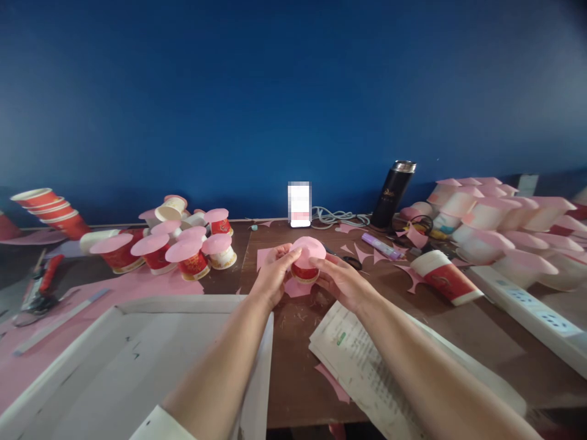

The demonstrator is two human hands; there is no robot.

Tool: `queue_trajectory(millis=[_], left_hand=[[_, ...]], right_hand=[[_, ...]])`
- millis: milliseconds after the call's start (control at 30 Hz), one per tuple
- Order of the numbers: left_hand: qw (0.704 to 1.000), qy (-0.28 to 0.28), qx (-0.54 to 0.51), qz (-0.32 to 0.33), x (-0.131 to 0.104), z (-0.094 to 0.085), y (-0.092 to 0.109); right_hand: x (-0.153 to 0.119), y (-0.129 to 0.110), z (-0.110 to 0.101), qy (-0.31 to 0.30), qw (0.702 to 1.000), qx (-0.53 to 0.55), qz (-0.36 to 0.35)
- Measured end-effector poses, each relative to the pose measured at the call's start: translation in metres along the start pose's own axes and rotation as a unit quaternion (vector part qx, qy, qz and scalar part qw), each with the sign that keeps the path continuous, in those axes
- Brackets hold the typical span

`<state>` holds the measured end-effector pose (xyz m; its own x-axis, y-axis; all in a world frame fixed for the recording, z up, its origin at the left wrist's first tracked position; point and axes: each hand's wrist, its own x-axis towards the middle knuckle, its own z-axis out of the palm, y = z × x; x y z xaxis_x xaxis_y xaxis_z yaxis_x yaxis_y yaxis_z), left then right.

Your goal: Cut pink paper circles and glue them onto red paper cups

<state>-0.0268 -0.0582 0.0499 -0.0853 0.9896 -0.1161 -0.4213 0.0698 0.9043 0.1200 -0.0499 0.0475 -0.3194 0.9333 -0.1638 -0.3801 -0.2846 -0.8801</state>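
Note:
Between my two hands is a short red paper cup [305,273] with a round pink paper disc [312,249] on its top. My left hand [277,269] grips it from the left, thumb on the disc's edge. On the other side my right hand [342,280] holds it, thumb pressed against the disc's near right rim and fingers curled round the cup. Pink paper lies under and beside the cup. At the left stand several similar cups with pink discs, among them a red one [188,266].
A white shallow box lid [183,299] fills the near left; folded printed paper [342,342] lies near right. Farther right are a tipped red paper cup [447,278], a power strip [527,305] and a heap of pink-topped cups [490,211]. A black flask [393,192] and a phone [300,208] stand behind.

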Motion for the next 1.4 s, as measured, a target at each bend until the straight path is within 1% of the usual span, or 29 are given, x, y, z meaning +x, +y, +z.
queue_trajectory(millis=[167,333,467,567,733,933,1100,1233,1400], left_hand=[[0.998,-0.053,0.018,0.005,0.001,-0.002,-0.002],[0.998,-0.053,0.018,0.002,0.0,0.0,-0.002],[0.997,-0.071,0.009,-0.017,-0.001,0.001,-0.002],[0.997,-0.074,0.01,-0.023,-0.001,0.0,-0.003],[0.997,-0.071,0.016,-0.026,0.002,-0.002,-0.005],[0.997,-0.069,0.02,-0.022,0.001,0.0,-0.006],[0.996,-0.08,0.032,-0.019,0.001,0.0,-0.007],[0.997,-0.076,0.028,-0.021,0.001,0.0,-0.006],[0.997,-0.074,0.015,-0.027,-0.001,0.001,-0.004]], right_hand=[[0.003,0.001,-0.004,-0.002,1.0,0.013,-0.013],[0.005,0.003,-0.006,-0.01,0.999,0.014,-0.029],[0.006,0.003,-0.006,-0.003,0.999,0.025,-0.034],[0.006,0.003,-0.004,0.005,0.999,0.034,-0.033],[0.003,0.001,-0.001,-0.006,0.999,0.029,-0.034],[0.0,-0.001,0.004,-0.001,0.999,0.024,-0.024],[-0.002,-0.003,0.005,-0.004,1.0,0.012,-0.021],[-0.002,-0.004,0.005,-0.002,1.0,0.01,-0.021],[-0.001,-0.001,0.004,-0.01,0.999,-0.001,-0.039]])
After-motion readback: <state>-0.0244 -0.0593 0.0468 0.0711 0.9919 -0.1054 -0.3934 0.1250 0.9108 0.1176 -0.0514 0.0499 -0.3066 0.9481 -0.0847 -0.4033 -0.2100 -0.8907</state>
